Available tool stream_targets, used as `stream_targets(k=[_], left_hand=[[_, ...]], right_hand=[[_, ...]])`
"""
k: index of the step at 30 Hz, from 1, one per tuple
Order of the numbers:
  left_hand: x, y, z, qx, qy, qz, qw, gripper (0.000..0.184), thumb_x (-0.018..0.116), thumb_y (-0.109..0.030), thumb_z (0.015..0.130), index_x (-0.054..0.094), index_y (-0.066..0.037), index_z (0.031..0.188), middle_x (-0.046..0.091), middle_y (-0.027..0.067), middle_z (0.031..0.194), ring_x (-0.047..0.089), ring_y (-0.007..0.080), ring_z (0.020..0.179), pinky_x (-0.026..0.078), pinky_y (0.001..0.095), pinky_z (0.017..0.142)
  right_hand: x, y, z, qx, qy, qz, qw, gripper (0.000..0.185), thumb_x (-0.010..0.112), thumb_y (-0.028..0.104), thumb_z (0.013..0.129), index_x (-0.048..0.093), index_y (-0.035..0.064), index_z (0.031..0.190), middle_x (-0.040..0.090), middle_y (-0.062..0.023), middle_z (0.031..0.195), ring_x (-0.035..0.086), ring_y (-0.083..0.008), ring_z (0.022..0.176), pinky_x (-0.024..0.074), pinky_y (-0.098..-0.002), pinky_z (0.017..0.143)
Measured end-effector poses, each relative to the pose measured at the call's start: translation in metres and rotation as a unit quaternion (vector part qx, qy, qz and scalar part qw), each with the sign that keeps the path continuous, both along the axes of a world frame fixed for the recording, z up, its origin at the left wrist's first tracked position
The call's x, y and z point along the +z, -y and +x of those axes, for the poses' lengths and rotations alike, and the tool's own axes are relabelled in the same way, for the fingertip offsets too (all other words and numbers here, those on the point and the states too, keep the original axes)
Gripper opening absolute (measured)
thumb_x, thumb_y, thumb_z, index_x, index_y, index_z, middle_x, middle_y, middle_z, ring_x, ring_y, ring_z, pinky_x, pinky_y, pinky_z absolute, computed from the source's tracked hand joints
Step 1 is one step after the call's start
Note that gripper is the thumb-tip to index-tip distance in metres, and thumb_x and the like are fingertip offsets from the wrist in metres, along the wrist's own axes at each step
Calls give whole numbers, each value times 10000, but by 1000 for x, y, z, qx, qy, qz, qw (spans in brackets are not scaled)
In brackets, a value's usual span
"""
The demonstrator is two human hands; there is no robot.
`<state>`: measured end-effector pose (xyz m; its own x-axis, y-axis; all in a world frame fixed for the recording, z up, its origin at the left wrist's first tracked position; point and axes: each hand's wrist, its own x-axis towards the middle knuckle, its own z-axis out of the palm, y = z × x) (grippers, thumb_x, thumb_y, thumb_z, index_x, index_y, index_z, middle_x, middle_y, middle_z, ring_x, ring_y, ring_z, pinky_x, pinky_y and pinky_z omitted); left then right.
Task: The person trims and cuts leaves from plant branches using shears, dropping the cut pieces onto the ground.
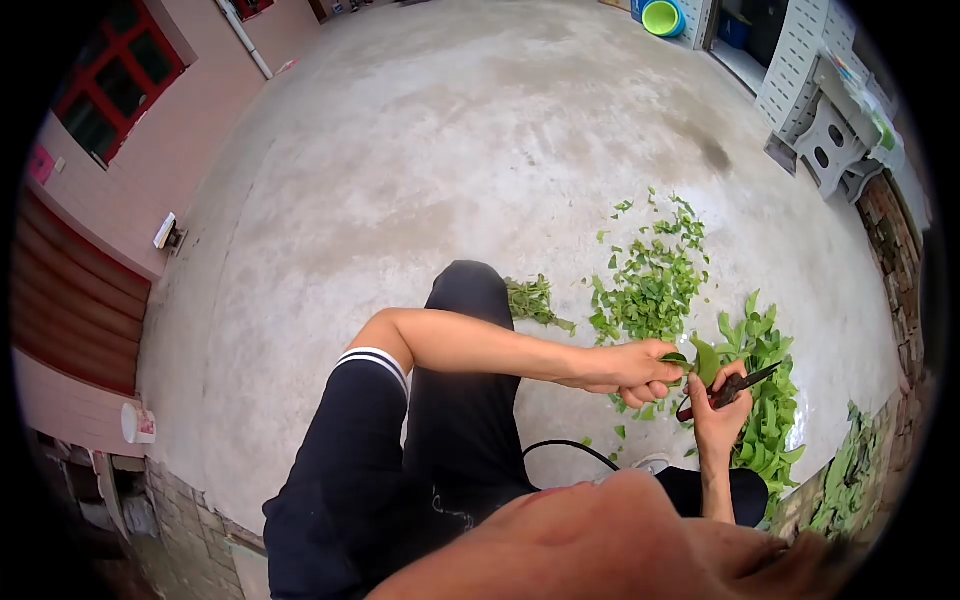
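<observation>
My left hand (638, 372) is closed in a pinch on a leafy green stem. A broad green leaf (706, 362) from it stands up between my two hands. My right hand (722, 425) grips a pair of scissors (728, 390) with dark blades pointing right and a bit of red at the handle. Just beyond my right hand lies a pile of uncut leafy stems (768, 400). Ahead of my left hand, cut leaf pieces (650, 295) are scattered on the concrete. A small heap of bare green stems (535, 300) lies beside my knee.
Concrete floor (400, 150) stretches ahead. More leaves (845, 480) lie along the brick edge at right. A grey plastic stool (835, 145) stands at the right wall, and a green and blue basin (662, 18) is at the back. A white bucket (138, 423) sits at left.
</observation>
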<state>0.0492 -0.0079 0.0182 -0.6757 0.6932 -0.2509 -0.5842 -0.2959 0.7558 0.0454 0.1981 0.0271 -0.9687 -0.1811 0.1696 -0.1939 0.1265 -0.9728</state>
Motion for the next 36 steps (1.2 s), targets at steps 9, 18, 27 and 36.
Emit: stream_targets(k=[9,18,27,36], left_hand=[[-16,19,-32,167,19,16,986,128,515,-197,1069,419,-118,1041,503,17,834,288,56,548,266,244,506],[-17,9,-27,15,-32,65,997,400,781,-306,881,594,-85,1157,555,-28,884,424,64,671,336,250,580],[-31,-3,-23,63,-141,-120,981,422,782,-344,896,590,-67,1150,608,-11,977,542,77,774,443,234,667],[-35,5,-28,49,-18,27,998,330,749,-193,939,540,-82,1170,485,-55,798,391,44,639,348,238,588]], right_hand=[[7,-24,-8,-32,42,-17,998,337,758,61,906,425,97,876,569,-15,765,572,-95,649,454,-213,584],[-6,-8,7,118,155,-28,981,315,766,68,897,456,91,846,563,-3,756,598,-87,662,483,-232,609],[-7,-12,1,86,135,13,987,337,790,89,846,455,107,878,419,58,731,448,-49,618,427,-223,538],[-7,-13,1,60,158,-44,985,261,707,82,871,447,104,889,465,16,727,531,-113,636,475,-263,499]])
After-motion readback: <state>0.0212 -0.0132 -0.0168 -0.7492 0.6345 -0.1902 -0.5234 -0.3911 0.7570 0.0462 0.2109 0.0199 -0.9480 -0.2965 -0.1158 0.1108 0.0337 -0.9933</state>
